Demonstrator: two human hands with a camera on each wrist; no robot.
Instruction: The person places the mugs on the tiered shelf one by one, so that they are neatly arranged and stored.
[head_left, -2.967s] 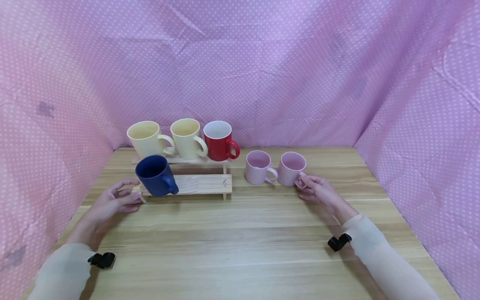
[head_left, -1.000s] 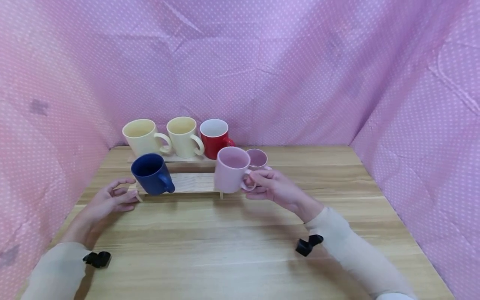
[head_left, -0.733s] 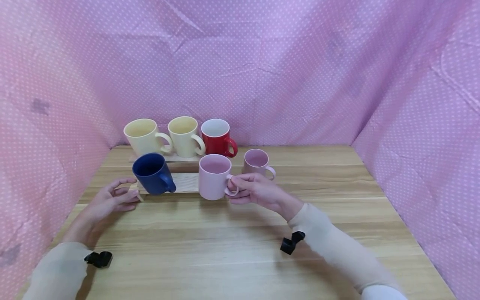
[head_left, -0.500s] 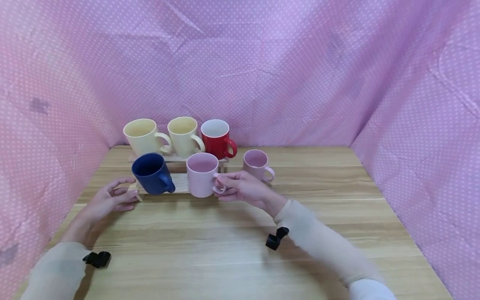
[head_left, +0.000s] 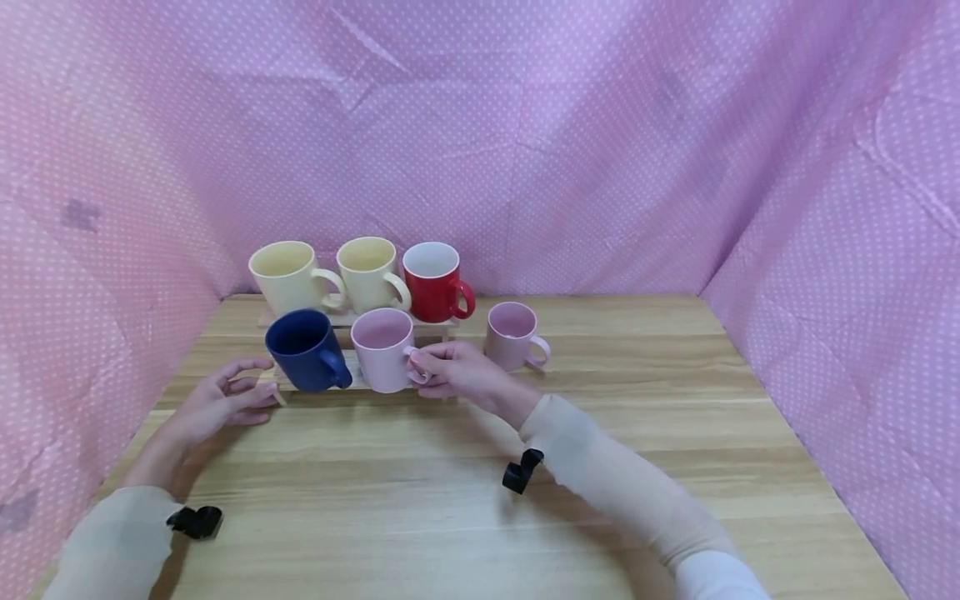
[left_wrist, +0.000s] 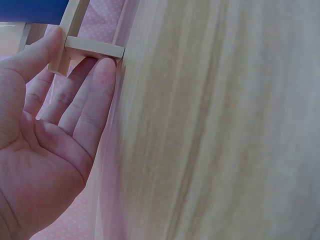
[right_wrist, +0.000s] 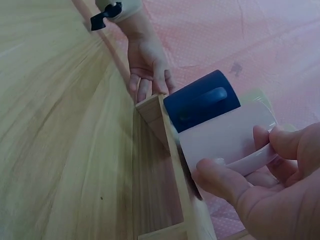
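Note:
My right hand (head_left: 468, 379) pinches the handle of a pink mug (head_left: 384, 352) between thumb and fingers. The mug is upright over the lower board of a two-step wooden rack (right_wrist: 175, 170), its base at the board; whether it touches is hard to tell. Just left of it on that board stands a blue mug (head_left: 303, 354), tilted slightly in the head view. At the rack's left end, my left hand (head_left: 221, 404) holds the wood, thumb at the board and fingers by the leg (left_wrist: 95, 47). A second pink mug (head_left: 510, 337) stands on the table right of the rack.
Two pale yellow mugs (head_left: 285, 279) and a red mug (head_left: 432, 287) with a white inside stand along the upper board. Pink dotted cloth (head_left: 600, 167) hangs behind and beside the wooden table (head_left: 420, 517).
My right hand has lifted the pink mug from the table at the right and carried it left to the lower board, beside the blue mug. The left hand has stayed at the rack's end.

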